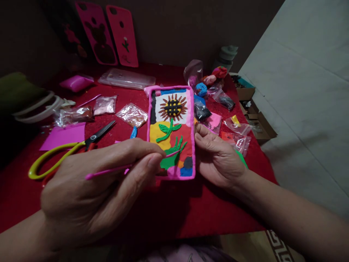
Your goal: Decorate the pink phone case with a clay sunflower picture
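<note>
My left hand (109,185) is closed in a pinch around a thin pink clay modelling tool (106,171). The tool's tip lies over the lower part of a clay-decorated panel (159,131), by the green clay leaves; I cannot tell if it touches. My right hand (218,154) grips the panel's right edge, thumb in front and the other fingers mostly hidden behind. The panel is about phone-case size and stands tilted up, with a pink clay rim, coloured patches and a raised sunflower (173,107) with brown petals and a black-and-yellow centre.
Yellow-handled scissors (94,138) lie open on the red cloth (169,214). Several clay bags, including a pale pink one (105,105), surround the panel. Clear phone cases (127,79) lie behind; a decorated pink case (124,36) leans on the wall. Cardboard boxes (259,123) stand right.
</note>
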A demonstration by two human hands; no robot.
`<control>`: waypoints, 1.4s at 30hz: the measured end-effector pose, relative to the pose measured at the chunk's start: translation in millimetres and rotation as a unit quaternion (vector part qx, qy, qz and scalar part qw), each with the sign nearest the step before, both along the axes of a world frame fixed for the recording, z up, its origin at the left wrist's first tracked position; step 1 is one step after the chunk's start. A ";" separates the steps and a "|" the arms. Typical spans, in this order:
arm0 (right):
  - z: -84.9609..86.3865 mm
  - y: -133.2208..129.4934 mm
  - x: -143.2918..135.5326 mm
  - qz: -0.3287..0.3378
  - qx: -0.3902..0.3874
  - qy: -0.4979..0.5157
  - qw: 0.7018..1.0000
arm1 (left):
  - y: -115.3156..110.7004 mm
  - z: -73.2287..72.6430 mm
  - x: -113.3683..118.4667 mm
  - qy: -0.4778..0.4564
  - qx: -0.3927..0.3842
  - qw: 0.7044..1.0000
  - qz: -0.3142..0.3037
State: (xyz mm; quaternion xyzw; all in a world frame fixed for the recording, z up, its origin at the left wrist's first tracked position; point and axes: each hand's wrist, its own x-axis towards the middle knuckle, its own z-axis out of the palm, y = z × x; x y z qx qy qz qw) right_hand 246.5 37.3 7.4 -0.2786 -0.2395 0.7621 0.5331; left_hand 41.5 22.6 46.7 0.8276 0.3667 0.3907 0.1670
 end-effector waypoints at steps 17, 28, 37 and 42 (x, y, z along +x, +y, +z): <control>2.3 -1.3 -0.8 0.002 0.001 -0.001 1.000 | -1.2 -0.6 -1.4 0.006 0.001 1.000 -0.004; 3.1 -1.4 -1.4 -0.001 -0.007 -0.015 1.000 | -0.2 1.6 -0.6 0.004 0.000 1.000 -0.010; 3.0 -1.5 -1.7 -0.003 -0.006 -0.021 1.000 | -1.4 0.3 -0.9 -0.004 0.003 1.000 -0.005; 2.8 -1.5 -0.9 -0.002 -0.008 -0.018 1.000 | -0.7 0.9 -0.5 -0.003 -0.007 1.000 0.001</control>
